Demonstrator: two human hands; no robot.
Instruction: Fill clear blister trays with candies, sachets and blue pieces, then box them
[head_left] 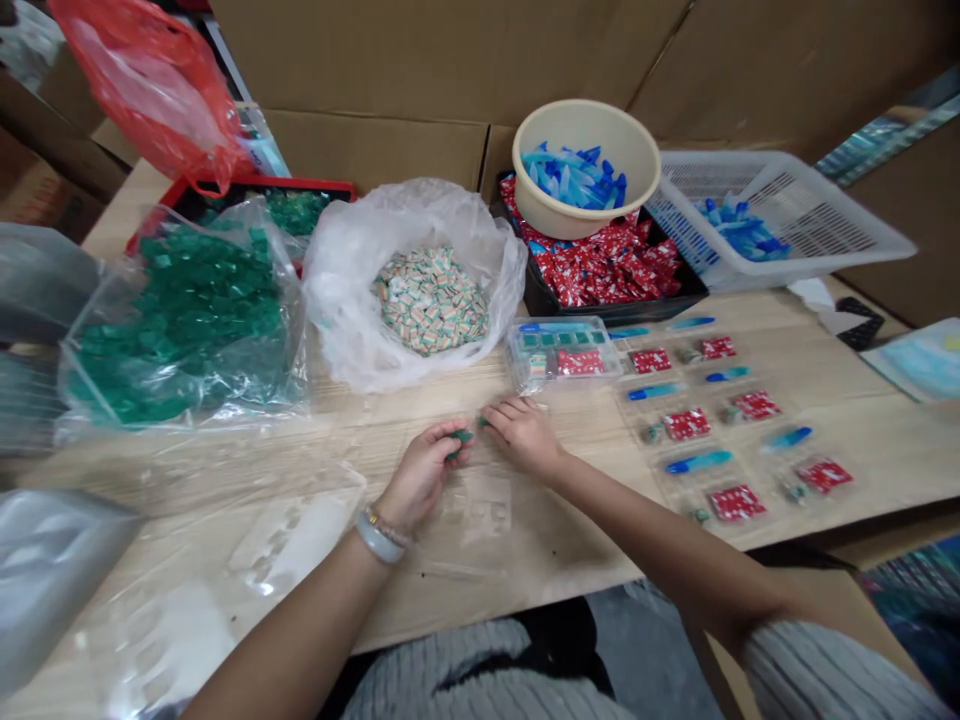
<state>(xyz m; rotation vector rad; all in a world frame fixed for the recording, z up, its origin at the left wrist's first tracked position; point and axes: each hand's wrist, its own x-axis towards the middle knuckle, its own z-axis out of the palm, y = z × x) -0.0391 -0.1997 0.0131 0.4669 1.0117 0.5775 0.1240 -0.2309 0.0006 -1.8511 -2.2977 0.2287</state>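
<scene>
"What are you having nearest you?"

"A clear, moulded plastic tray (484, 530) is lying just below my hands on the pale wood-grained table (577, 555). My left hand (424, 472), thumb against fingers, is grasping at least one small, flat green piece (460, 439) above the tray's far side. My right hand (521, 432) is pinching another bit of green (484, 421), mostly hidden by its fingertips."

"And beyond them?"

"To my right, clear plastic trays (684, 490) are carrying blue sticks (697, 462) and red-and-white packets (737, 503). Past my right hand, a clear compartmented box (613, 358) is holding green squares (556, 339) and a red packet (580, 362)."

"Farther still?"

"A clear bag of green pieces (184, 310) is slumping leftward; a white plastic bag (341, 300) is gaping around striped pieces (435, 300). A round cream tub (555, 222) is resting over a black tray (615, 312), beside a white slatted basket (825, 264)."
</scene>
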